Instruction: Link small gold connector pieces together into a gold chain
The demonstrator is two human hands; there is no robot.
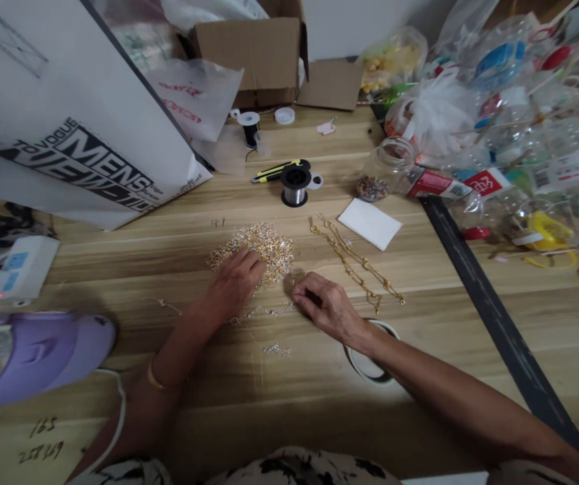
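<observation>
A pile of small gold and silver links [275, 248] lies in the middle of the wooden table. My left hand [236, 279] rests on the pile's lower left edge, fingers bent together; what they hold, if anything, is hidden. Just right of and below the pile, my right hand [322, 300] is curled in a pinch at the right end of a thin silver chain [264, 312] lying across the table. Below that chain sits a small silver cluster [278, 350]. Two gold chains [353, 263] are stretched out to the right of the pile.
A wire spool [295, 185], a yellow-black cutter [279, 170], a bead jar [385, 168] and a white pad [369, 223] stand or lie beyond the pile. A tape roll [353, 357] is under my right forearm. A purple iron [42, 353] is at left, plastic bottles [522, 168] at right.
</observation>
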